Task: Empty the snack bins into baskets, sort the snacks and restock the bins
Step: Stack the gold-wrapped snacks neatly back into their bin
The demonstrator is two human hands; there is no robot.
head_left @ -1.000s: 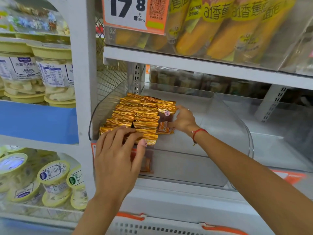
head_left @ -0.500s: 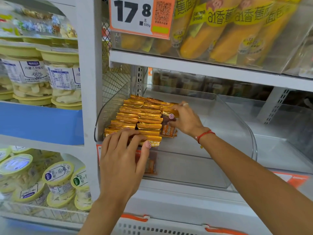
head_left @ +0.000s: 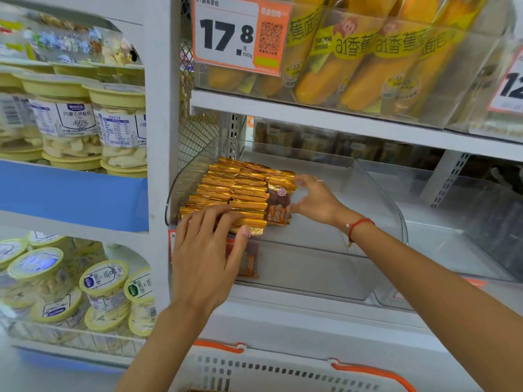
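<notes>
The orange-edged price tag (head_left: 240, 35) at upper centre reads "17.8" and "500g". The yellow bread packets (head_left: 353, 60) beside it say "Banana Bread". A jar label (head_left: 75, 118) at left shows "66%".

The small gold foil snack packets (head_left: 235, 193) are shiny with crimped, ridged edges. They lie in a clear, glossy plastic bin (head_left: 376, 199) on a matt white painted metal shelf (head_left: 311, 111). The white perforated plastic basket (head_left: 283, 372) below looks matt.
</notes>
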